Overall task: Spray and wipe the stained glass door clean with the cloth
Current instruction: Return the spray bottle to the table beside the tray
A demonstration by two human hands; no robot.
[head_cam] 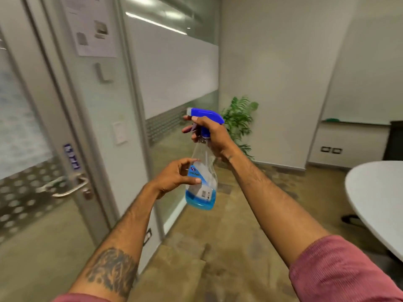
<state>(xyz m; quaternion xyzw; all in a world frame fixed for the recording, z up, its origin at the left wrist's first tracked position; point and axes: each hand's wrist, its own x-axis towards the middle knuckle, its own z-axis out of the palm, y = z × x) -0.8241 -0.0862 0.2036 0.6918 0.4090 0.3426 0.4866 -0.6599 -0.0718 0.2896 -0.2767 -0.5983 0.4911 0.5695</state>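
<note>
Forearms reach forward: the left hand pinches the body of a clear plastic spray bottle with blue trigger head, while the right hand grips its neck, fingers at the trigger. The frosted glass door with metal lever handle stands at left.

**A:** Which parts can't be made out?

**B:** The glass door is blurred and cut off by the left edge. The lettering on its small blue sign is unreadable.

**A:** And the paper notice?

**B:** It runs off the top edge, and its print is smeared.

**A:** The spray bottle?

**B:** The right hand wraps the neck and covers part of the trigger. The left hand hides part of the label, and the label's print is too small to read.

**A:** Anything else?

**B:** The white bench is cut off by the right edge.
</note>
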